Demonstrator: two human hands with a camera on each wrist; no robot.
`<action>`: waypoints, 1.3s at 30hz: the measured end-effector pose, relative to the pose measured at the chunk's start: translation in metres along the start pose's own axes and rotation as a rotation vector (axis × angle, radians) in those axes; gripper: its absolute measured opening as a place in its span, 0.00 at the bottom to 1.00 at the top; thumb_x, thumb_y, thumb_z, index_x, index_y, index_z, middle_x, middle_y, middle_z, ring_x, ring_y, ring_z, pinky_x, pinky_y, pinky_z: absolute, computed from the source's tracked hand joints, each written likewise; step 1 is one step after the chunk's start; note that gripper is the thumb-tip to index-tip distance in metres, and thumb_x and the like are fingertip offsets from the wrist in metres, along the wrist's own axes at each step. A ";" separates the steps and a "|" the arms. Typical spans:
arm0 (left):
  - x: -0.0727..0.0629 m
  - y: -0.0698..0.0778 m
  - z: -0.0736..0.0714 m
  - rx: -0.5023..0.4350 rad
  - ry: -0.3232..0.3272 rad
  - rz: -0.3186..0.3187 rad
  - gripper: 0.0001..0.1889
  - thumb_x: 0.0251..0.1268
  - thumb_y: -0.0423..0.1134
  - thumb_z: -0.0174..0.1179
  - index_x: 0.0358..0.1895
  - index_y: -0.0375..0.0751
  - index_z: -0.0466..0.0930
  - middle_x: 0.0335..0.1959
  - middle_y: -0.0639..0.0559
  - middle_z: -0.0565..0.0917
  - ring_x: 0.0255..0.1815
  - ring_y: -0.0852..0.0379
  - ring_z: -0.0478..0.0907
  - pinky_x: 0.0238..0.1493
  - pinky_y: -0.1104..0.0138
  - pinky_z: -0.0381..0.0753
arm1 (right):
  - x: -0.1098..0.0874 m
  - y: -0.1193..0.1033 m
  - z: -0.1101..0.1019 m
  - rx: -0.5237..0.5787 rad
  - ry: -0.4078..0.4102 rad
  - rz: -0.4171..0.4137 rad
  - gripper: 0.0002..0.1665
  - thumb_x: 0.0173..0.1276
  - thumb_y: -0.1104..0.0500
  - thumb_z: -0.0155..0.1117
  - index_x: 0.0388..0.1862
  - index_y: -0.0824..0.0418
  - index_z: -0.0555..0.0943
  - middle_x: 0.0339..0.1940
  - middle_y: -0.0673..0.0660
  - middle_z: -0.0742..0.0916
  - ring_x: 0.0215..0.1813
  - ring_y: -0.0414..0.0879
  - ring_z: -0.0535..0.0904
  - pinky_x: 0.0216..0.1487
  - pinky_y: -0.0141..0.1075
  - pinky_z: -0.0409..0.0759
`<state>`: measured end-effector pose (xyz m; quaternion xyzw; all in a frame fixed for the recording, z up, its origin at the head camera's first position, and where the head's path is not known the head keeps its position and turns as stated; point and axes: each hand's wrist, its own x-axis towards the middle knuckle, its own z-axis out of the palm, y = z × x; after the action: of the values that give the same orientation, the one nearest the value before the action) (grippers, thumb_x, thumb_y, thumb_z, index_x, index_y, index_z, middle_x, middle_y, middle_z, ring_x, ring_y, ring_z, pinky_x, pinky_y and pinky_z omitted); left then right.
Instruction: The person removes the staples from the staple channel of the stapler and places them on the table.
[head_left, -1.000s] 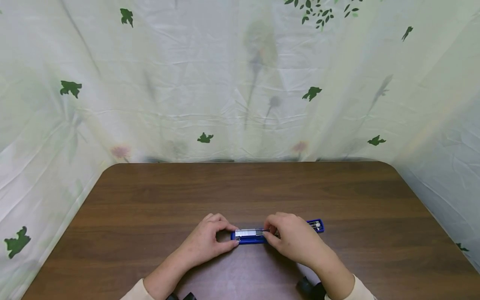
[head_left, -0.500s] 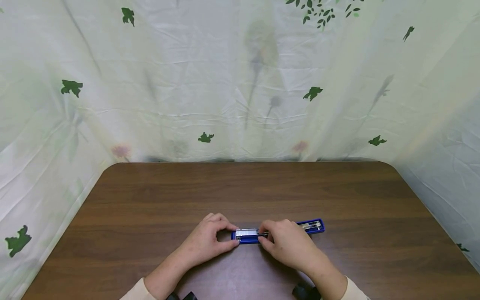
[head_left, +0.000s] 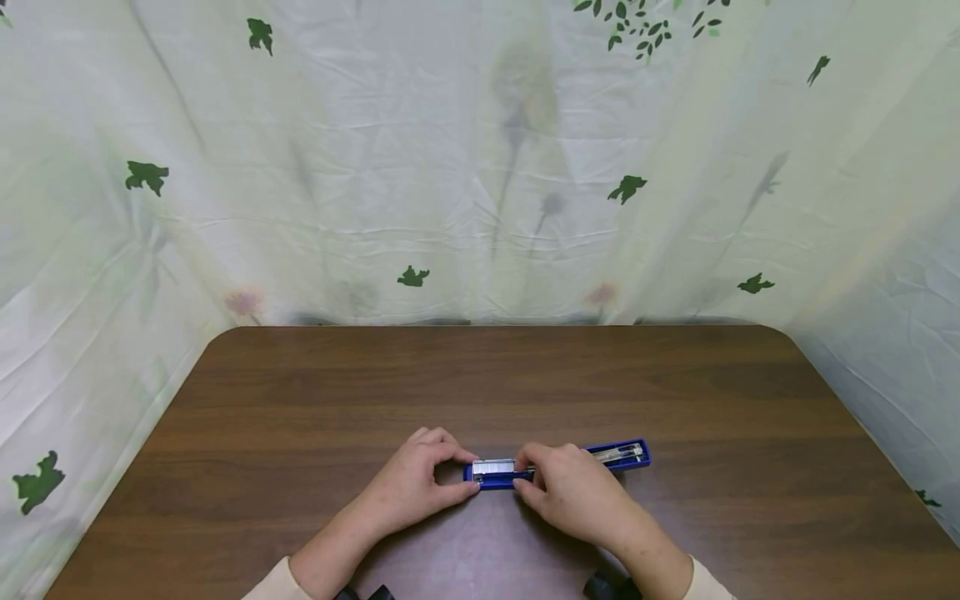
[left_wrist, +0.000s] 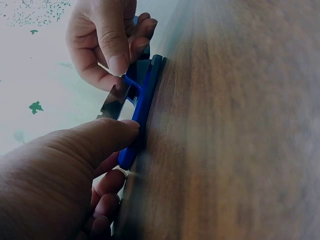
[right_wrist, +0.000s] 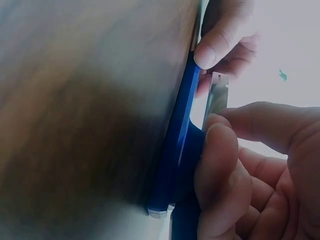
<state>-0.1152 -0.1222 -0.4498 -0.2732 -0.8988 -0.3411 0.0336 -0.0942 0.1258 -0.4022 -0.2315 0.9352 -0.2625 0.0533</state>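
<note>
A blue stapler (head_left: 495,482) lies opened out on the table, its base to the left and its raised top arm (head_left: 637,453) folded back to the right. My left hand (head_left: 412,475) pinches the left end of the base between thumb and fingers. Thumb and index finger of my right hand (head_left: 573,492) pinch the metal staple channel (right_wrist: 218,92) near the stapler's middle. In the right wrist view, that channel stands apart from the blue base (right_wrist: 181,135). The right hand covers the hinge area in the head view, and any staples are too small to make out.
The brown wooden table (head_left: 375,375) reaches back to a pale curtain (head_left: 360,167) printed with green leaves. Curtain also hangs at both sides. Dark wrist straps (head_left: 611,586) show at the bottom edge.
My right hand has slid a little left along the staple channel, uncovering more of the top arm at right. The left hand keeps its hold on the base.
</note>
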 end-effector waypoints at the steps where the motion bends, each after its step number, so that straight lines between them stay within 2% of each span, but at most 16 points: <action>1: 0.000 0.000 0.000 0.000 0.000 0.000 0.13 0.56 0.47 0.77 0.44 0.56 0.90 0.38 0.66 0.82 0.41 0.64 0.72 0.43 0.70 0.74 | 0.000 0.000 0.000 0.009 -0.005 0.005 0.05 0.68 0.57 0.71 0.40 0.54 0.83 0.18 0.39 0.79 0.19 0.29 0.70 0.22 0.29 0.69; 8: 0.000 0.000 0.000 0.004 -0.001 -0.007 0.13 0.56 0.48 0.77 0.44 0.56 0.90 0.38 0.66 0.82 0.40 0.65 0.71 0.43 0.70 0.74 | 0.000 -0.001 -0.001 0.077 -0.053 0.051 0.07 0.70 0.56 0.69 0.42 0.56 0.84 0.18 0.39 0.80 0.19 0.30 0.73 0.23 0.29 0.71; 16: -0.001 0.000 0.000 -0.003 -0.002 -0.015 0.12 0.56 0.48 0.77 0.44 0.56 0.90 0.37 0.66 0.81 0.41 0.66 0.71 0.43 0.70 0.74 | 0.000 -0.002 -0.003 0.212 -0.127 0.088 0.08 0.74 0.56 0.64 0.45 0.58 0.82 0.18 0.41 0.84 0.16 0.35 0.77 0.21 0.31 0.76; 24: -0.001 0.000 0.000 -0.009 0.000 -0.017 0.13 0.56 0.47 0.77 0.44 0.56 0.90 0.38 0.66 0.81 0.41 0.66 0.71 0.43 0.70 0.75 | -0.001 -0.003 -0.003 0.357 -0.154 0.136 0.09 0.75 0.56 0.63 0.46 0.61 0.81 0.19 0.45 0.86 0.18 0.41 0.81 0.22 0.33 0.76; 30: -0.001 0.001 -0.001 -0.007 -0.012 -0.026 0.13 0.56 0.48 0.77 0.44 0.55 0.90 0.37 0.65 0.81 0.41 0.66 0.71 0.43 0.71 0.74 | 0.001 -0.002 -0.001 0.370 -0.115 0.151 0.06 0.75 0.57 0.62 0.43 0.59 0.82 0.19 0.45 0.86 0.19 0.41 0.81 0.20 0.32 0.74; 39: -0.002 0.002 -0.001 -0.011 -0.020 -0.037 0.13 0.57 0.49 0.76 0.45 0.55 0.90 0.38 0.66 0.81 0.41 0.65 0.71 0.42 0.71 0.74 | 0.006 -0.002 0.008 0.444 -0.044 0.200 0.07 0.76 0.58 0.62 0.37 0.59 0.84 0.19 0.47 0.85 0.18 0.40 0.80 0.18 0.32 0.77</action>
<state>-0.1130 -0.1228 -0.4480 -0.2601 -0.9021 -0.3438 0.0169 -0.0968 0.1181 -0.4081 -0.1260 0.8714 -0.4501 0.1491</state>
